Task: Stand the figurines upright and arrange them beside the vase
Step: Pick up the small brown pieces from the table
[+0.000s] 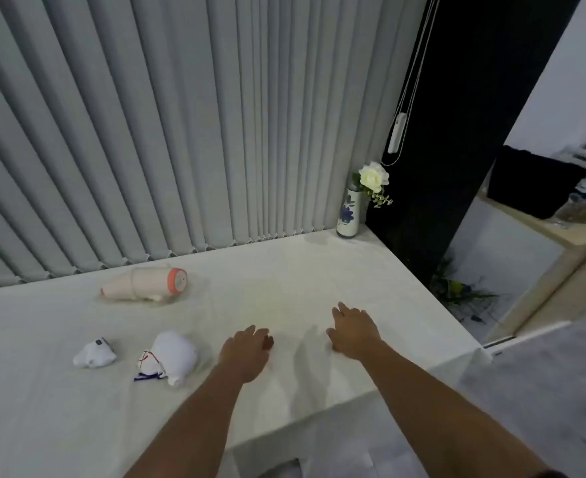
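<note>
Three figurines lie toppled on the white table [319, 270]. A pale peach one with an orange-rimmed base [146, 283] lies on its side near the back. A small white one [94, 353] and a larger white one with red and blue markings [169, 357] lie nearer the front left. The blue-flowered vase with a white rose [348, 212] stands upright in the far right corner. My left hand [245, 350] rests palm down just right of the larger white figurine, holding nothing. My right hand [353, 331] lies flat further right, fingers apart.
Grey vertical blinds [181, 132] run along the table's back edge, with their cords [398, 132] hanging above the vase. The table's right edge drops to a grey floor. A wooden shelf with a black box [536, 188] stands at far right.
</note>
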